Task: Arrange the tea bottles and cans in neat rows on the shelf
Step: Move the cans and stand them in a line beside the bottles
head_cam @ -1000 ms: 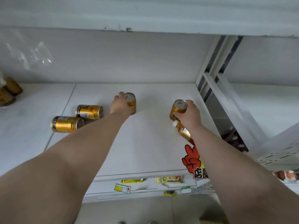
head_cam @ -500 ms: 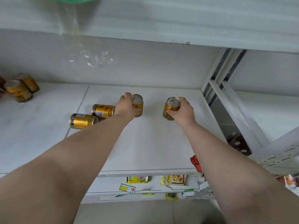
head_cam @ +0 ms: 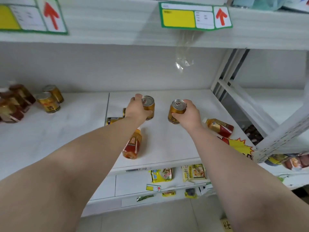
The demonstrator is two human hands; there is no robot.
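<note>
My left hand [head_cam: 137, 108] grips an upright gold can [head_cam: 148, 106] on the white shelf [head_cam: 167, 148]. My right hand [head_cam: 189, 114] holds a second upright gold can [head_cam: 176, 111] a short way to its right. Two gold cans [head_cam: 113, 120] lie on their sides behind my left wrist, mostly hidden. One tea bottle [head_cam: 133, 144] lies under my left forearm, and another tea bottle [head_cam: 218, 127] lies to the right of my right hand.
At the shelf's left stand two upright gold cans [head_cam: 49, 101] and several tea bottles [head_cam: 13, 104]. A white upright frame [head_cam: 224, 76] bounds the shelf on the right. Price tags [head_cam: 194, 16] hang on the shelf above. Snack packets [head_cam: 161, 174] sit on lower shelves.
The view has tilted up and back, so the upper shelf tags and both lying bottles show. Both hands keep their cans; the right can sits slightly closer to the left one.
</note>
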